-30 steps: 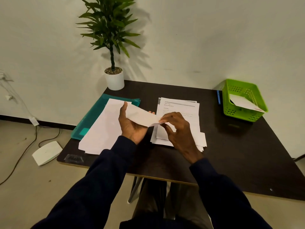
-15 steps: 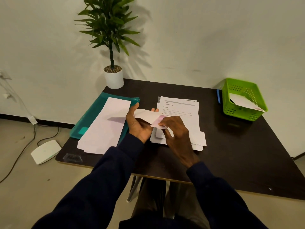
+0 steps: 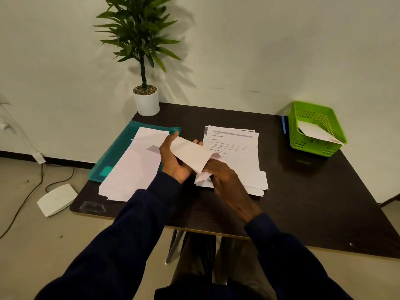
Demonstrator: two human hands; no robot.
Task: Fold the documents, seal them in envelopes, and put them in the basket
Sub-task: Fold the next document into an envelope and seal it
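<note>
A white envelope (image 3: 190,153) is held over the middle of the dark table (image 3: 303,191). My left hand (image 3: 173,161) grips its left end from below. My right hand (image 3: 225,178) pinches its right end, where a small pale flap (image 3: 204,176) hangs down. Under my right hand lies a stack of printed documents (image 3: 236,144). To the left a pile of white envelopes (image 3: 134,167) rests on a teal folder (image 3: 116,152). The green basket (image 3: 296,126) at the far right holds one white envelope (image 3: 313,131).
A potted plant (image 3: 146,100) stands at the table's back left corner. A blue pen (image 3: 283,124) lies beside the basket. On the floor to the left are a white box (image 3: 57,199) and cables (image 3: 28,191). A clear tape piece (image 3: 92,206) sits at the front left edge.
The envelope has dropped lower and tilted, its right end now down at my right hand. My right fingers shifted from the tip to the flap at that end.
</note>
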